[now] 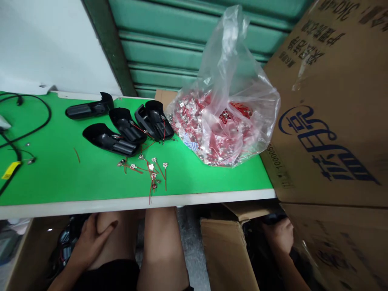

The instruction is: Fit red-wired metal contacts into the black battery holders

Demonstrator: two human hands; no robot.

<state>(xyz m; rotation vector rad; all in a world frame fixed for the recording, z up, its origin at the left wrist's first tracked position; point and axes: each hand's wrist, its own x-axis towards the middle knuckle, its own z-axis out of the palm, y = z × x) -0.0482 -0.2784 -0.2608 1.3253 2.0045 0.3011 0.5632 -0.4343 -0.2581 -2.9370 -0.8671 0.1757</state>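
My left hand (92, 242) rests on my left thigh below the table edge, its thumb and fingers apart, holding nothing. Down inside an open cardboard box (226, 252) at the lower right is my right hand (280, 234), its fingers curled over dark things; what they grip is too dark to tell. On the green table top (54, 178) lie several black plastic shells (110, 139), some with red wires. Small metal pieces with red wires (151, 167) are scattered in front of them. A clear plastic bag (224, 133) full of similar red-wired pieces stands to their right.
Large printed cartons (333, 101) stand along the right side. A black cable (45, 109) with a yellow tag (11, 170) lies at the left. Behind the table is a green shutter (163, 52). Another box with black parts (63, 244) sits below, left of my legs.
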